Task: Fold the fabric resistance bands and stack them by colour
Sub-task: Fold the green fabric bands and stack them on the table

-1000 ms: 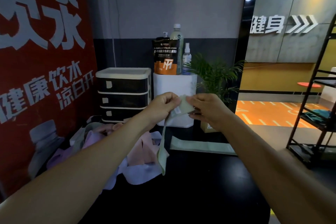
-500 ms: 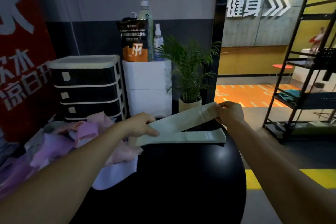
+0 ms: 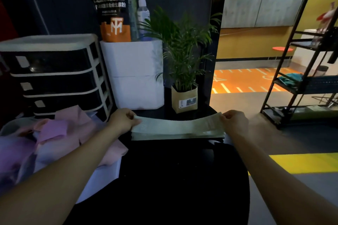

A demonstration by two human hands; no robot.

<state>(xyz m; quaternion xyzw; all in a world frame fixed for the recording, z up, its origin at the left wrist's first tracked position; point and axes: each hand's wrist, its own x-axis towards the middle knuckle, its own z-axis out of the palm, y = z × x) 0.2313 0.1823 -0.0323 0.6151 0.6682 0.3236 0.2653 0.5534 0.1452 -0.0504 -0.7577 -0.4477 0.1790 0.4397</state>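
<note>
The left hand [image 3: 123,121] pinches one end of a pale green band [image 3: 175,127] and the right hand [image 3: 234,121] pinches the other, holding it flat over a green band [image 3: 178,136] already lying at the far edge of the black table [image 3: 182,179]. I judge this is the stacking step; next the ends must be lowered in line. Pink and purple bands [image 3: 60,139] lie heaped at the left edge. The drawer unit [image 3: 54,75] is closed, so its contents are hidden.

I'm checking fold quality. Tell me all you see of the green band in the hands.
The green band is a pale, flat strip of woven-looking fabric, stretched lengthwise between both hands above the black table. The left hand pinches one end, the right hand the other. It sags slightly in the middle and lies over another green band on the table.
</note>
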